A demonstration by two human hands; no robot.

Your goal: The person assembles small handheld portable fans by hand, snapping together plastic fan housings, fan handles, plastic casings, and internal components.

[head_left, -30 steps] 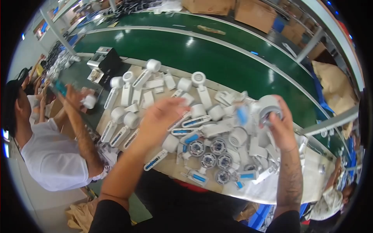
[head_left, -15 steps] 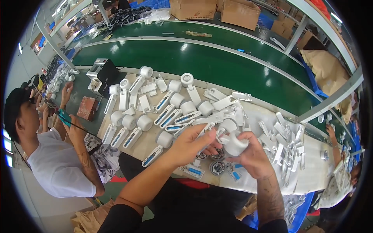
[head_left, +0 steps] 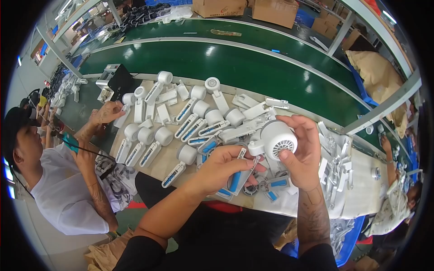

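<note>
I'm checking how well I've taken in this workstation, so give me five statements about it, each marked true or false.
1. The right hand holds a round white head with a vented face. True.
2. The left hand is empty. False: it grasps a white handle piece.
3. The conveyor belt beyond the table is red. False: it is green.
4. The co-worker on the left holds a teal tool. True.
5. The large cardboard boxes stand at the table's near edge. False: they stand on the far side of the belt.
</note>
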